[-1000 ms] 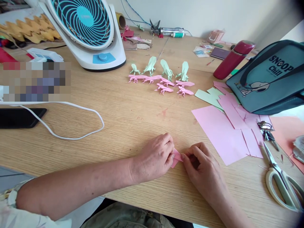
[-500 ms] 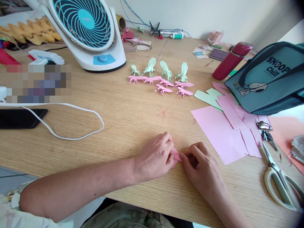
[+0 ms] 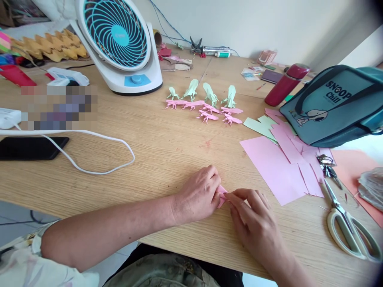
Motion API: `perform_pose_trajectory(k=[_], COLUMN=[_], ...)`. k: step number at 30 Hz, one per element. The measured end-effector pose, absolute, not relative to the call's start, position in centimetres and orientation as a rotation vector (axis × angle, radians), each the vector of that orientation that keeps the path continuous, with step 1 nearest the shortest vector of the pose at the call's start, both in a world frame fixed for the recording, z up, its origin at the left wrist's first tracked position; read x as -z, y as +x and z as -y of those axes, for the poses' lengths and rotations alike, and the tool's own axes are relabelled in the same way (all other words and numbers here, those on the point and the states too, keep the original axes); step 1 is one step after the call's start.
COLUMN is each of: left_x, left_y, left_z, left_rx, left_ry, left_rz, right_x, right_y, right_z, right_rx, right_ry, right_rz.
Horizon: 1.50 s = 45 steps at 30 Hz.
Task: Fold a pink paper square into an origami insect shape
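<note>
The table (image 3: 155, 147) bore everything. Well beyond and left of the large pink sheet (image 3: 272, 167) stood the fan (image 3: 119, 44); past the sheet's right side stood a teal bag (image 3: 332, 103). Left of the sheet's near corner, the left hand (image 3: 197, 195) and right hand (image 3: 254, 223) faced each other. To the sheet's right, scissors (image 3: 350, 227) lay handles nearest the person, presumably for easy reach. Beyond and left of the sheet, green figures (image 3: 209, 93) and pink figures (image 3: 208, 115) were grouped, perhaps sparing their thin legs. Smallest, the folded pink paper (image 3: 222, 190) sat between the hands: the left grip clasped it, seemingly to steady it, while the right grip pinched its end, probably for fine control.
</note>
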<state>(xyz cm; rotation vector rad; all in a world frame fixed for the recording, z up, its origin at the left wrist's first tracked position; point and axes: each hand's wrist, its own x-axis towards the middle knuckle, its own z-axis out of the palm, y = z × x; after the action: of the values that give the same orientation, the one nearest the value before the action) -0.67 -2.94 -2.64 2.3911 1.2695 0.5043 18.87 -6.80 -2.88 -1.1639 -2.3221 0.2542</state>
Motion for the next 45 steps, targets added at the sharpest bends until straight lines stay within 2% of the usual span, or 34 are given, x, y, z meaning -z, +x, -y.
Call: perform_pose_trajectory(k=[7,18,35,45], left_x=[2.9,2.7,3.3,3.2], left_y=[-0.7,-0.7,-0.9,-2.5], left_z=[3.0,3.0,3.1,3.9], left_rx=[-0.543,-0.556,-0.621,-0.567], left_ry=[2.397,2.353,2.353,2.899], left_rz=[-1.276,-1.269,-1.205,-1.020], right_x=[2.9,2.9,4.4,5.0], right_y=[19.1,18.9,19.1,19.4], right_z=[7.3,7.6,8.7,8.4], right_rx=[-0.025,-0.043,0.124,0.228], right_ry=[-1.097,-1.153,-1.298,-1.252], right_rz=[2.538,2.535,2.398,2.418])
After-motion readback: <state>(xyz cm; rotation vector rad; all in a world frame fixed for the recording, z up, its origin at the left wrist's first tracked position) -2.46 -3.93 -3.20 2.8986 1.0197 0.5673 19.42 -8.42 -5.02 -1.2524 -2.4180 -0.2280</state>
